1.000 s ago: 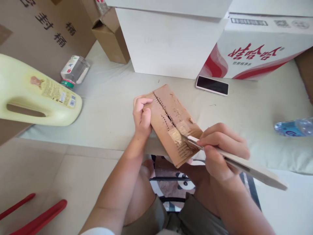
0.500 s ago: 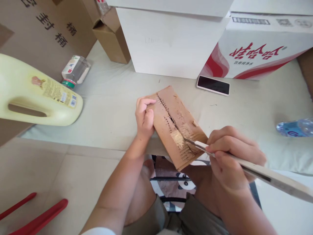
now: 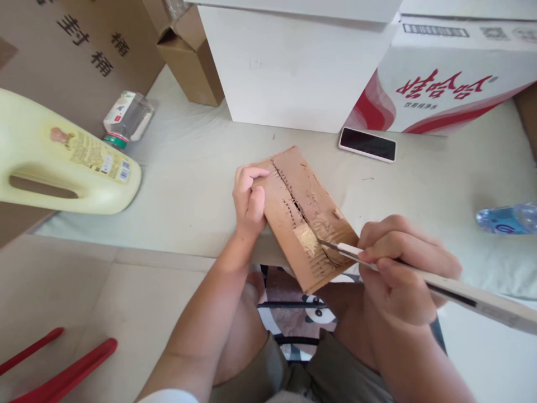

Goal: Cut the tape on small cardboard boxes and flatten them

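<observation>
A small flat cardboard box [image 3: 289,193], its top scuffed and torn along a centre seam, is tilted at the near edge of the cloth-covered surface. My left hand [image 3: 250,198] grips its left side, fingers on top. In my right hand [image 3: 403,268] is a slim white utility knife [image 3: 453,288], held like a pen. The thin metal blade touches the seam beside a peeled, pale patch in the lower part of the box. Whether the blade tip goes into the seam, I cannot tell.
Behind stand white cartons [image 3: 293,61] and a small brown box [image 3: 191,64]. A phone [image 3: 367,144] lies before them. Left are a yellow jug [image 3: 71,157] and a clear bottle [image 3: 128,117]; a water bottle [image 3: 505,218] lies right. Red handles [image 3: 75,372] show at lower left.
The view has shifted slightly. The blade still rests at the seam near the pale patch, and both hands keep their hold with barely any movement.
</observation>
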A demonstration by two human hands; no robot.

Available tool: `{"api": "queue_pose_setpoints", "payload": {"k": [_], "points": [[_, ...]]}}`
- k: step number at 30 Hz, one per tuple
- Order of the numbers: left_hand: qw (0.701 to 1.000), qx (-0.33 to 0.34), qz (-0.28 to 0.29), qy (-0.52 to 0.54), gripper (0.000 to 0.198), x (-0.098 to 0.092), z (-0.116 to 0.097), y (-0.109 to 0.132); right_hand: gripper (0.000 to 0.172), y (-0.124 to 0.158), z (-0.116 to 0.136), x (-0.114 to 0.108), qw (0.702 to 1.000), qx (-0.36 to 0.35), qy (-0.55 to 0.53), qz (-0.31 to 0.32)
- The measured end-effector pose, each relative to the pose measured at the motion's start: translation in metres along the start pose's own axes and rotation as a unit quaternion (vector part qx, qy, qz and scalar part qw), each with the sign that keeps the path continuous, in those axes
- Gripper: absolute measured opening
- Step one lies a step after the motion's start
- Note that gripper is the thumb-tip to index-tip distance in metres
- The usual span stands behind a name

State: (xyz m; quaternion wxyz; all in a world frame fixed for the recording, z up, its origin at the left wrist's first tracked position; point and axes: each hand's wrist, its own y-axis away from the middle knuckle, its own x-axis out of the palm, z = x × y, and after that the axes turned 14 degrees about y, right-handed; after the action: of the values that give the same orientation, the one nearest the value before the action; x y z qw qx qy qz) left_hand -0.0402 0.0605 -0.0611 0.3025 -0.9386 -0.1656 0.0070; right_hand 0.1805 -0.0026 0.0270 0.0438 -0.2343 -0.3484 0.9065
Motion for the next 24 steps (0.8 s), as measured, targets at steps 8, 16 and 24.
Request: {"api": "queue_pose_setpoints", "payload": {"k": [8, 16, 24], "points": [[1.000, -0.002, -0.002, 0.004, 0.040, 0.0002, -0.0004, 0.0009, 0.023, 0.0010, -0.0067, 0.0038, 0.999, -0.028, -0.035, -0.024], [1.000, -0.006, -0.005, 0.003, 0.042, 0.0003, -0.0007, 0.0008, 0.023, -0.0002, 0.0002, 0.0046, 0.999, -0.018, -0.035, -0.021], [1.000, -0.009, -0.004, -0.002, 0.042, 0.0002, -0.0008, 0.0009, 0.025, -0.0010, 0.0011, 0.0061, 0.998, -0.022, -0.046, -0.034]]}}
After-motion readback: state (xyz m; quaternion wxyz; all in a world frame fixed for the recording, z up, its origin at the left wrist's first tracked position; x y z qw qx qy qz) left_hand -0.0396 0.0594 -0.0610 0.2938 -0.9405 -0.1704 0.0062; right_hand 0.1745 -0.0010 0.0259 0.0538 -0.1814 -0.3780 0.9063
